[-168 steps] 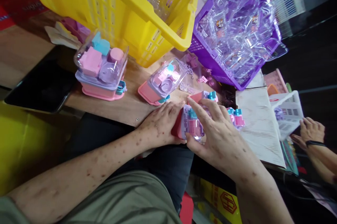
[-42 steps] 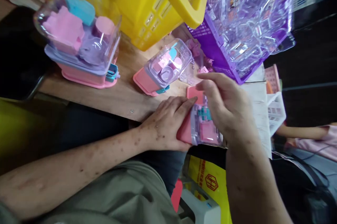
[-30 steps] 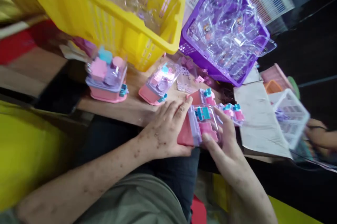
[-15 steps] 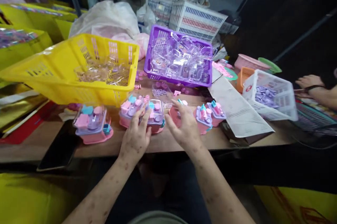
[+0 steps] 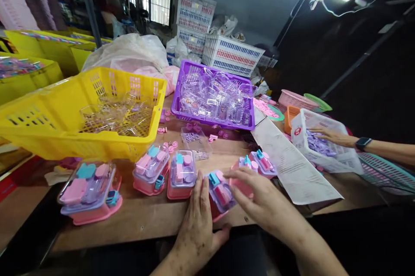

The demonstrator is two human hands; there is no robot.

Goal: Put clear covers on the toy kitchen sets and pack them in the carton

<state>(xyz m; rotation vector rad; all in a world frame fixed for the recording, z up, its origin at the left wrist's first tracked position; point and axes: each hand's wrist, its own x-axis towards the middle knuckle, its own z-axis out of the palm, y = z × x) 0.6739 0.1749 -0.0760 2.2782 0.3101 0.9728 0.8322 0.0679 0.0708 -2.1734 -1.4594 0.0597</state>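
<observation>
Both hands (image 5: 227, 207) cradle a glossy pink plastic toy box (image 5: 220, 194).

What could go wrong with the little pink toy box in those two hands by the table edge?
The toy box sits tilted at the table's front edge between the left hand and right hand; a slip might drop it into the lap. Two finished boxes stand close by, so a nudge might knock them. Loose small parts lie behind and could scatter.

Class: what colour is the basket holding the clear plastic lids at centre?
Purple basket, head view.
</observation>
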